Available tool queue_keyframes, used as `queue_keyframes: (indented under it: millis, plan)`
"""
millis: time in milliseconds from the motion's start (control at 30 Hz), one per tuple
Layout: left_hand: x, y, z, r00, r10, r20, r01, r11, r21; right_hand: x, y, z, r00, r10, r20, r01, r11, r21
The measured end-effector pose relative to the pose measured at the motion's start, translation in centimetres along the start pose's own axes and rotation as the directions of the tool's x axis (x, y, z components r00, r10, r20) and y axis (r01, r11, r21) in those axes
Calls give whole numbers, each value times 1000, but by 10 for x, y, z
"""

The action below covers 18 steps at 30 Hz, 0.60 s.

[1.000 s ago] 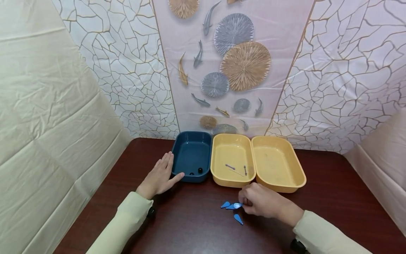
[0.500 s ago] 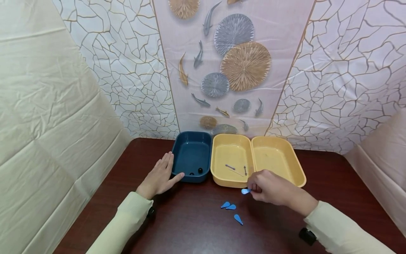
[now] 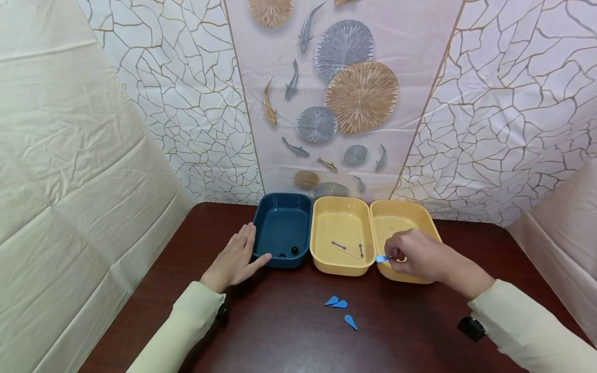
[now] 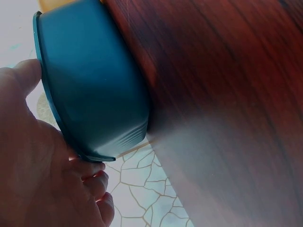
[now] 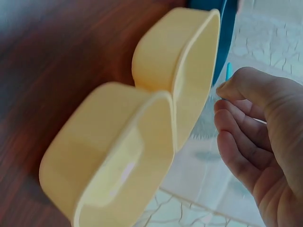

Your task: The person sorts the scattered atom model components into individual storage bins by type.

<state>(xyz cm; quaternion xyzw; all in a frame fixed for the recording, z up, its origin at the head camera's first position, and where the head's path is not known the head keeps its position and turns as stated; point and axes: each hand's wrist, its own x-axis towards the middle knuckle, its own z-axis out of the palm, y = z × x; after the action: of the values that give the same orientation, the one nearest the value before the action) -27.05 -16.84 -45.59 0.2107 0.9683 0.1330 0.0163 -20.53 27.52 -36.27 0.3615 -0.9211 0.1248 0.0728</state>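
Observation:
My right hand [image 3: 417,255] pinches a small blue teardrop-shaped piece [image 3: 381,258] between thumb and fingertips, above the near left rim of the right yellow tray [image 3: 431,223]. In the right wrist view only a thin blue edge of this piece [image 5: 229,71] sticks out past the thumb. My left hand [image 3: 233,261] rests against the near left side of the dark blue tray [image 3: 282,263], fingers extended and thumb on its front rim. Three similar pieces lie on the table: two touching blue pieces [image 3: 340,304] and one separate blue piece [image 3: 351,322] nearer me.
The middle yellow tray [image 3: 341,269] holds two small grey bar-like pieces [image 3: 339,245] and a thin pale sliver. Two small black round objects [image 3: 294,250] lie in the dark blue tray. The trays stand side by side along the back of the brown table [image 3: 280,331], before a patterned cloth.
My right hand has lifted one blue piece from the group on the table and carried it up and rightward to the right yellow tray. The left hand has stayed still.

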Motion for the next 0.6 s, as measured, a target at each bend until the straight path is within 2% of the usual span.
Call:
queue_keyframes:
  millis: [433, 600]
  plan:
    - [1, -3, 3, 1000, -2, 3, 2, 1000, -12, -3, 40, -11, 990, 144, -5, -144, 988, -56]
    - [1, -3, 3, 1000, 0, 13, 1, 1000, -16, -1, 54, -10, 977, 212, 23, -210, 975, -68]
